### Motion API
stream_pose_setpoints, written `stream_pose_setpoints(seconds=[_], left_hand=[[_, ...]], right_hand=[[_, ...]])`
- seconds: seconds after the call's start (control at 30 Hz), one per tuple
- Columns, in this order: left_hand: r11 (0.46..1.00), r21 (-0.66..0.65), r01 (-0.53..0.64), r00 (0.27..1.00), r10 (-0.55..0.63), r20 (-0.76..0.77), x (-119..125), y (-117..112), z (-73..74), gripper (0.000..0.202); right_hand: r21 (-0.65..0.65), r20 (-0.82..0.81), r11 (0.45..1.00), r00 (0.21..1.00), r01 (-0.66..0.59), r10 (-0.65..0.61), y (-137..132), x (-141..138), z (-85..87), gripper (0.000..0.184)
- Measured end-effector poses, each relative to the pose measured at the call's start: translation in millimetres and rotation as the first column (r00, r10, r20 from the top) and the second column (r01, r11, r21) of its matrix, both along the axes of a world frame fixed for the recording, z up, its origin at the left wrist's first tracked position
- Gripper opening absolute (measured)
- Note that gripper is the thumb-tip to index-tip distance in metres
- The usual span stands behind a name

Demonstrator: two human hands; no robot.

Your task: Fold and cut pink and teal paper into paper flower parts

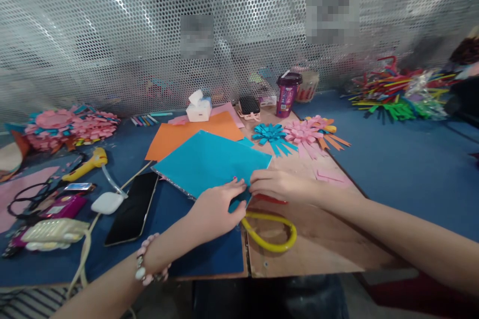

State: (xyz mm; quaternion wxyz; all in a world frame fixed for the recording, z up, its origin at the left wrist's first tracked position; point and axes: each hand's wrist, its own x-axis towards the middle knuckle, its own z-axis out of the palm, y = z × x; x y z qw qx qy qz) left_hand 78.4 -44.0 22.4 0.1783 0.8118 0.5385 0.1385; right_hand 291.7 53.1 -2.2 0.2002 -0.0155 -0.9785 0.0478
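A bright blue sheet of paper with a shiny, clear plastic-like edge on its left lies at an angle across the table. At its near right corner, my left hand has curved fingers and thumb on the paper. My right hand grips the right edge there with its fingers pressed together; the thumb is hidden. Just below the hands lies a yellow loop, perhaps a scissors handle, and a red piece shows under my right hand.
Orange paper and a tissue box sit behind. Paper flowers and a purple cup are right of them. A phone, yellow glue gun and cables lie left. Pipe cleaners are piled far right.
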Motion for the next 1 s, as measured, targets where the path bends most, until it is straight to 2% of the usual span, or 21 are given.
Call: stream_pose_setpoints(seconds=[0.13, 0.47, 0.83, 1.0], left_hand=[[1.000, -0.006, -0.003, 1.000, 0.003, -0.002, 1.0, 0.1, 1.1, 0.046], [1.000, -0.003, 0.000, 1.000, 0.000, 0.004, -0.2, 0.4, -0.1, 0.047], [1.000, 0.006, 0.000, 1.000, 0.000, 0.020, -0.9, 0.7, -1.5, 0.046], [1.000, -0.001, 0.001, 1.000, -0.001, 0.015, -0.6, 0.9, -1.4, 0.047]], right_hand=[[-0.016, -0.007, 1.000, 1.000, 0.001, -0.001, 1.3, -1.0, -1.8, 0.036], [0.056, 0.028, 0.998, 1.000, -0.006, 0.004, 0.2, 0.1, -1.4, 0.036], [-0.030, 0.010, 1.000, 1.000, 0.005, -0.004, -1.2, 1.1, -0.9, 0.035], [-0.004, 0.053, 1.000, 0.998, 0.020, -0.020, -2.3, 1.1, 0.1, 0.036]])
